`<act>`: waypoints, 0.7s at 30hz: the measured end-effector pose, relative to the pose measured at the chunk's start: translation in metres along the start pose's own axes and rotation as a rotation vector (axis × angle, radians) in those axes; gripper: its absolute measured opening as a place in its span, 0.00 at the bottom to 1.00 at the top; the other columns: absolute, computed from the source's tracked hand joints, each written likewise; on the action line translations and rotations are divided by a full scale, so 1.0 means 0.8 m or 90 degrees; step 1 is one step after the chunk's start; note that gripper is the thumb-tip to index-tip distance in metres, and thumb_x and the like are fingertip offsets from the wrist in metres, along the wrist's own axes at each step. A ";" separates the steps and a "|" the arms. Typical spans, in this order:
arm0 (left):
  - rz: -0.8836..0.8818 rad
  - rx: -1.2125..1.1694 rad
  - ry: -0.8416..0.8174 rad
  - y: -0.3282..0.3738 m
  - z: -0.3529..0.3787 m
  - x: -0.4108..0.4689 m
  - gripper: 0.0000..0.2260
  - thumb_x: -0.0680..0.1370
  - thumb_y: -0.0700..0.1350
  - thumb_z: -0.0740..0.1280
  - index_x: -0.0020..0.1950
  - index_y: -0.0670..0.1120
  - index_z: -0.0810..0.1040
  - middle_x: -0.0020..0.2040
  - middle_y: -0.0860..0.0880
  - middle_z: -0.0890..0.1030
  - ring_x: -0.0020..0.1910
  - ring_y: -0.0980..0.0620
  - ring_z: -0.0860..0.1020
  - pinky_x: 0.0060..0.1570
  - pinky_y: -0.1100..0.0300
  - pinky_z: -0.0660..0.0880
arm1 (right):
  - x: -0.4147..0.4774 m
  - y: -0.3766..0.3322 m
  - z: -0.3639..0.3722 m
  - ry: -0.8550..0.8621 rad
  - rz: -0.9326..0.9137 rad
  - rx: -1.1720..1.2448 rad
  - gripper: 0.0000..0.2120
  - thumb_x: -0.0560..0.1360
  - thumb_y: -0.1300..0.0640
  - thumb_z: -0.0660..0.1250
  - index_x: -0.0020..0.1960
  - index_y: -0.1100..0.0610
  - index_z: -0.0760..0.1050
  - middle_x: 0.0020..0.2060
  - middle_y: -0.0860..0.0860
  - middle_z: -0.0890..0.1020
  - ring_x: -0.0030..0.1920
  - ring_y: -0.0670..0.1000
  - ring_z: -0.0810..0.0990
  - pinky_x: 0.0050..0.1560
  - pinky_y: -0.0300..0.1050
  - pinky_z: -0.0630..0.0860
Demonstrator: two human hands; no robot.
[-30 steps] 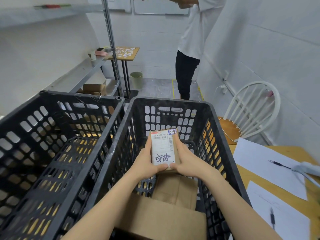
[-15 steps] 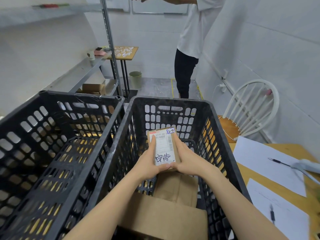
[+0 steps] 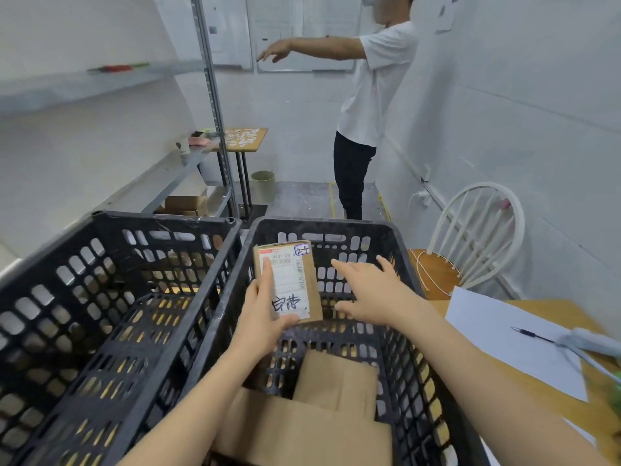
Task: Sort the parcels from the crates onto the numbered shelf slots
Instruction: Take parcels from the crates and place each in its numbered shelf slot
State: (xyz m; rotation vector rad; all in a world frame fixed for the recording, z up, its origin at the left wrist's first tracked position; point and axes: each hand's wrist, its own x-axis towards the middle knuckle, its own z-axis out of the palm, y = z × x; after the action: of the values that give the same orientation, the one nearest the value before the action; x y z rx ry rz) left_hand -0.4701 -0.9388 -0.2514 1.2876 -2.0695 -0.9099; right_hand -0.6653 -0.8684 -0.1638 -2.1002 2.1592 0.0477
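Note:
My left hand [image 3: 262,307] holds a small brown parcel [image 3: 290,280] upright over the right black crate [image 3: 400,250]. Its white label carries a barcode, handwriting and "2-4" in the top corner. My right hand [image 3: 366,290] hovers just right of the parcel with fingers spread, touching nothing. Two larger brown parcels [image 3: 336,385] lie in the bottom of that crate. The left black crate [image 3: 111,223] stands beside it, and its far bottom is hard to make out. A metal shelf rack [image 3: 215,109] rises at the left, with boxes [image 3: 186,205] on a low level.
A person in a white shirt [image 3: 376,85] stands ahead with one arm stretched left. A white chair [image 3: 480,230] is at the right. The wooden table [image 3: 551,391] at right holds paper sheets and a pen [image 3: 531,332]. A small table [image 3: 245,139] and a green bin [image 3: 263,185] stand beyond the rack.
My right hand has let go of the parcel and opened to its right. My left hand alone now holds it, lifted slightly. The view has tilted up.

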 end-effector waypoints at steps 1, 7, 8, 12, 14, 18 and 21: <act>0.006 0.007 0.020 0.005 -0.006 0.000 0.51 0.73 0.43 0.75 0.79 0.56 0.37 0.76 0.47 0.58 0.68 0.58 0.63 0.60 0.67 0.59 | -0.003 0.000 -0.012 0.007 -0.010 -0.005 0.36 0.79 0.45 0.62 0.80 0.50 0.47 0.76 0.50 0.63 0.76 0.52 0.60 0.77 0.58 0.43; 0.067 0.034 0.094 0.054 -0.045 -0.010 0.50 0.73 0.44 0.74 0.79 0.55 0.39 0.76 0.47 0.58 0.74 0.50 0.60 0.68 0.60 0.56 | -0.020 -0.001 -0.075 0.123 -0.065 -0.022 0.37 0.78 0.45 0.64 0.80 0.49 0.48 0.75 0.49 0.65 0.73 0.52 0.66 0.75 0.52 0.55; 0.077 0.039 0.104 0.062 -0.051 -0.014 0.49 0.73 0.44 0.74 0.79 0.55 0.39 0.76 0.47 0.58 0.74 0.51 0.61 0.68 0.61 0.56 | -0.025 -0.001 -0.081 0.134 -0.072 -0.024 0.37 0.78 0.45 0.64 0.80 0.49 0.48 0.74 0.50 0.66 0.72 0.53 0.67 0.74 0.52 0.58; 0.108 0.051 0.154 0.091 -0.072 -0.036 0.49 0.74 0.45 0.73 0.79 0.56 0.39 0.77 0.47 0.57 0.74 0.50 0.61 0.68 0.58 0.58 | -0.046 -0.004 -0.101 0.191 -0.094 -0.024 0.36 0.78 0.45 0.63 0.79 0.49 0.48 0.72 0.50 0.70 0.70 0.54 0.69 0.70 0.50 0.62; 0.112 0.063 0.185 0.100 -0.086 -0.053 0.48 0.74 0.46 0.73 0.79 0.58 0.39 0.77 0.48 0.58 0.73 0.51 0.61 0.69 0.56 0.59 | -0.060 -0.009 -0.103 0.217 -0.108 -0.022 0.35 0.79 0.45 0.62 0.79 0.47 0.48 0.69 0.49 0.73 0.67 0.53 0.71 0.70 0.49 0.63; 0.108 0.081 0.225 0.110 -0.117 -0.085 0.47 0.75 0.46 0.73 0.79 0.58 0.39 0.77 0.49 0.57 0.73 0.53 0.61 0.70 0.57 0.58 | -0.076 -0.027 -0.109 0.233 -0.155 0.042 0.32 0.80 0.46 0.61 0.79 0.46 0.51 0.66 0.49 0.76 0.60 0.50 0.76 0.65 0.47 0.66; 0.101 0.100 0.258 0.120 -0.143 -0.108 0.47 0.74 0.46 0.73 0.79 0.57 0.40 0.77 0.48 0.57 0.73 0.53 0.60 0.71 0.55 0.58 | -0.083 -0.046 -0.128 0.268 -0.179 0.069 0.29 0.80 0.47 0.61 0.78 0.49 0.55 0.66 0.50 0.76 0.65 0.52 0.74 0.67 0.49 0.66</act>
State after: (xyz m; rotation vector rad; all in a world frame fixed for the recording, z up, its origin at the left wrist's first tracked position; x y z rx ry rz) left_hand -0.4047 -0.8600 -0.1126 1.2436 -1.9116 -0.3827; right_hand -0.6345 -0.8152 -0.0523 -2.5007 1.9723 -0.5732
